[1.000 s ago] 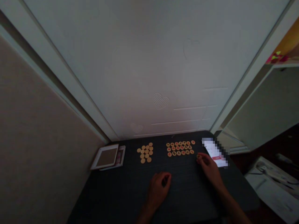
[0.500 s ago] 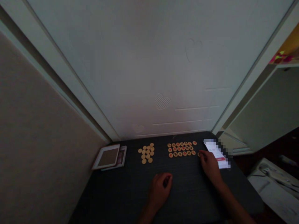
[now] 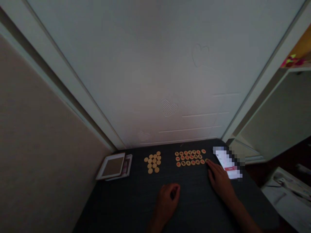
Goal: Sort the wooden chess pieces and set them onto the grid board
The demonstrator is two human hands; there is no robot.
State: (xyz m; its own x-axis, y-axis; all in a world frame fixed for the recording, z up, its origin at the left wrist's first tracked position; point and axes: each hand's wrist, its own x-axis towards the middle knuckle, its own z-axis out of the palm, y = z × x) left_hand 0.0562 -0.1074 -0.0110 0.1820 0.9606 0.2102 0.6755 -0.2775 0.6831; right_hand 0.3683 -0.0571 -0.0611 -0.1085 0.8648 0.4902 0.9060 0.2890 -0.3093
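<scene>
Curling the left hand (image 3: 167, 197) loosely on a dark table (image 3: 194, 207); touching the right hand (image 3: 220, 183) to the end disc (image 3: 206, 160) of the wooden xiangqi pieces (image 3: 190, 158), any grasp impossible to tell; red characters too small to read beside a pixelated phone screen (image 3: 228, 163).

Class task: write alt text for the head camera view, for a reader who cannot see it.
A right hand reaches the end of rows of Chinese chess pieces on a dark table; a left hand rests below a face-down cluster.
</scene>
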